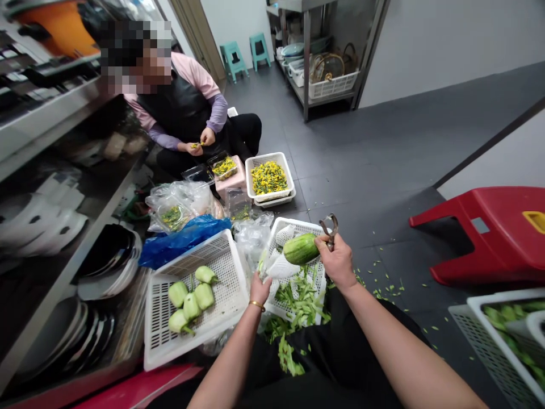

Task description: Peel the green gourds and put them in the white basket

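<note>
Holding peeler and green gourd in the right hand
What the left hand grips is unclear; the red stool bears a pale, unreadable label.

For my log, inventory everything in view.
Gourd: one, green, at right hand
Peeler: one, metallic, right hand
Other gourds: five, pale green, left basket
Peelings: many, green, middle basket, floor
Baskets: several, white, floor, rack
Flowers: many, yellow, upper centre
Bag: one, blue, behind left basket
Clear bags: several, colourless, centre
Step stools: two, turquoise, back
Stool: one, red, right
Dishes: many, black and white, left
Rack: one, grey, back
Co-worker: one, pink-sleeved, upper left
Left hand: one, bare, near middle basket
Right hand: one, bare, holding peeler
</note>
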`<state>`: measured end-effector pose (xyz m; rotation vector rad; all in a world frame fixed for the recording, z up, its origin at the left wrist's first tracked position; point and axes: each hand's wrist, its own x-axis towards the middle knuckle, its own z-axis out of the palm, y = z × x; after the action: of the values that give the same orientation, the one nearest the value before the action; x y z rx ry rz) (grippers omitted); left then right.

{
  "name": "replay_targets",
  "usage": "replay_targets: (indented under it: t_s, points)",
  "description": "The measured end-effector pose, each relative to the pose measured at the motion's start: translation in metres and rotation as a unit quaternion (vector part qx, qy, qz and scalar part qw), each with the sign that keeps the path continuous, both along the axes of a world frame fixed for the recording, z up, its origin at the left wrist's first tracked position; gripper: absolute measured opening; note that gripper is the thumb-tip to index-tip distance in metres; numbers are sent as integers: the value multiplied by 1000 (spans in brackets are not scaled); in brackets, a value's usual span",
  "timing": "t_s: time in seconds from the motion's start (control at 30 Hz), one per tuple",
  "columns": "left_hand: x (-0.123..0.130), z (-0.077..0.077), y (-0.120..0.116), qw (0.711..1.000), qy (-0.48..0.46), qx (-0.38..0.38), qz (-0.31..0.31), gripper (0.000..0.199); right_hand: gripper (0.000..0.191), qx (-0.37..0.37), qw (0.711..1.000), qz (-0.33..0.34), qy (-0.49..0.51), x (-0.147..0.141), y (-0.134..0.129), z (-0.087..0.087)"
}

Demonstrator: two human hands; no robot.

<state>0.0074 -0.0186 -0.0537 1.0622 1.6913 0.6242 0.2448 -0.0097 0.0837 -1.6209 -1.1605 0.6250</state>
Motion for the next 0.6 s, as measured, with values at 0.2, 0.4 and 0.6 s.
replay_targets:
  t_s: [0.2, 0.4, 0.6]
  points:
    - [22, 66, -24, 947, -273, -168, -10, 71, 20, 75, 994, 71, -43, -24, -13, 5]
    - [14, 142, -43, 805, -586, -16, 95, 36, 11, 294, 920, 257, -21, -47, -61, 33]
    - [-23, 194, -93, 890, -441, 95, -64, 47, 13, 43, 903, 391, 175, -65, -71, 98]
